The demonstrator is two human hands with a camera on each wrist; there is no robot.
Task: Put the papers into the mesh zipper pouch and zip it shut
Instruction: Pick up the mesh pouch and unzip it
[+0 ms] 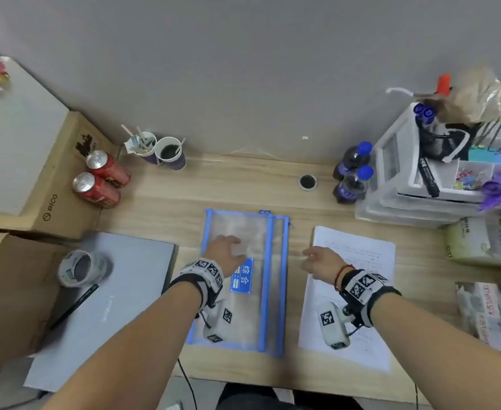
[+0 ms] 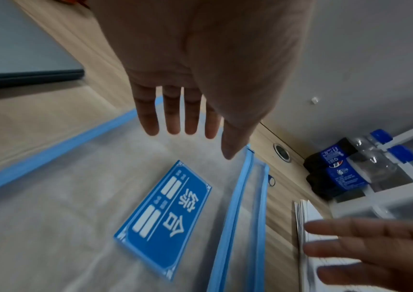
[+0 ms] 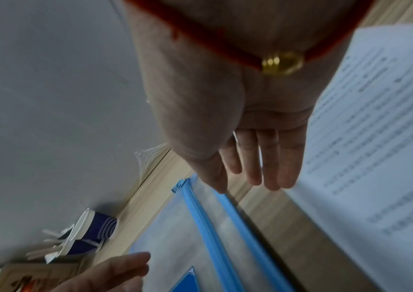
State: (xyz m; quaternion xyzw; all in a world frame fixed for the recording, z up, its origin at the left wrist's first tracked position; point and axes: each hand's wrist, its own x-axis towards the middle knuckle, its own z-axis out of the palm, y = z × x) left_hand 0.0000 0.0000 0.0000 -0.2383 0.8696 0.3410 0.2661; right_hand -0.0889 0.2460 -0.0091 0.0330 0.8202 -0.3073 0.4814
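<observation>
A clear mesh zipper pouch (image 1: 252, 229) with blue trim and a blue label (image 1: 242, 275) lies flat at the middle of the desk. Its zipper (image 2: 235, 207) runs along the right side, the pull (image 2: 271, 180) at the far end. A stack of printed white papers (image 1: 359, 291) lies just to its right. My left hand (image 1: 224, 253) hovers over the pouch (image 2: 75, 197), fingers (image 2: 172, 116) straight, holding nothing. My right hand (image 1: 317, 260) hangs over the papers' left edge (image 3: 375, 138), fingers (image 3: 270, 164) straight and empty, near the pouch's zipper side (image 3: 207, 227).
A closed grey laptop (image 1: 119, 294) with a tape roll (image 1: 80, 267) and a pen lies to the left, beside cardboard boxes (image 1: 54, 184). Two red cans (image 1: 101, 182), two paper cups (image 1: 157, 150), two dark bottles (image 1: 353, 176) and white storage trays (image 1: 391, 179) line the back.
</observation>
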